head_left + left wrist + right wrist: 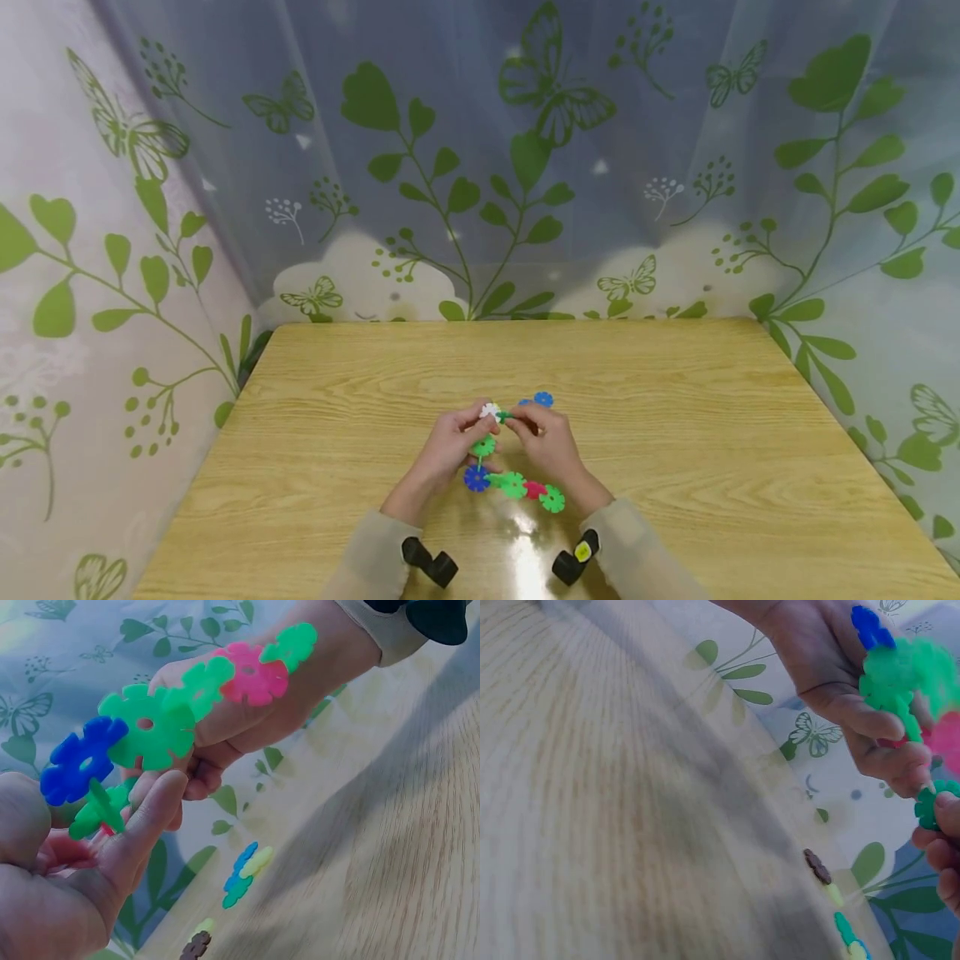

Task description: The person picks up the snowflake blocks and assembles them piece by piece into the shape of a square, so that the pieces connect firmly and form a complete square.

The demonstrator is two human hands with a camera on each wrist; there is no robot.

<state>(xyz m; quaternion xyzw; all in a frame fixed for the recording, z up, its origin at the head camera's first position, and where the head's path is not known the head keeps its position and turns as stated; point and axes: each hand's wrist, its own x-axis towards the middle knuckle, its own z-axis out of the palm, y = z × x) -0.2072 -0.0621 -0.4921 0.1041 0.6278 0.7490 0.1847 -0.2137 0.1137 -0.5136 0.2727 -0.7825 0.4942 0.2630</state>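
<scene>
A chain of plastic interlocking flower discs hangs from my left hand (447, 448), which grips its upper end near a white disc (490, 412). Below that come a green disc (483, 445), a dark blue disc (476, 478), another light green disc (513, 485), a red disc (534, 490) and a green end disc (552, 499). My right hand (553, 442) pinches a darker green disc (927, 808) between thumb and fingers, against the white disc. Whether the two are slotted together cannot be made out. In the left wrist view, my left fingers partly hide the held end.
Just beyond my right hand lie loose blue discs (543, 399), partly covered by it. Also on the wooden table (337, 383) are a yellow disc (256, 861), a teal disc (237, 892) and a brown disc (196, 945). A patterned curtain (637, 150) stands behind.
</scene>
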